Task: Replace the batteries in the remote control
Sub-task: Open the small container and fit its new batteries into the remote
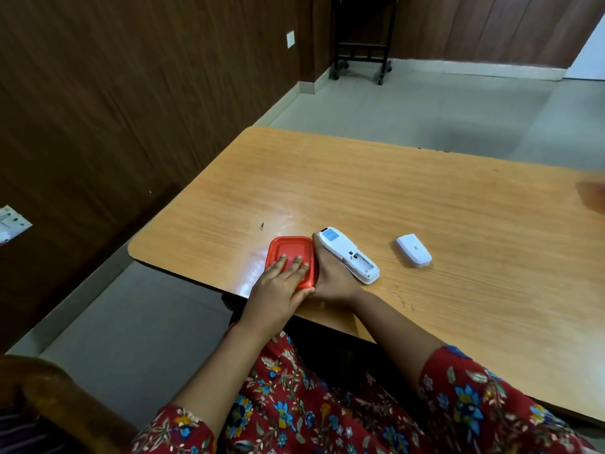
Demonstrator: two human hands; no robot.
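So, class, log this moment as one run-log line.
left hand: flat on red box | right hand: holds remote, bay open | cover: on table

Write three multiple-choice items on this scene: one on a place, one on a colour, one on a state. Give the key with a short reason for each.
1. Where does the battery cover lie?
A. On the table, to the right of the remote control, apart from it
B. On top of the box
C. On the floor

2. What colour is the lid of the box?
A. Blue
B. Red
C. White

3. In what state is the remote control's battery compartment?
A. Closed by its cover
B. Open, no batteries in view
C. Taped shut

Key: 1 A, the cover rests alone on bare wood right of the remote. 2 B, the lid under the flat left hand is red. 3 B, the right hand holds the remote back side up, with its open bay showing empty.
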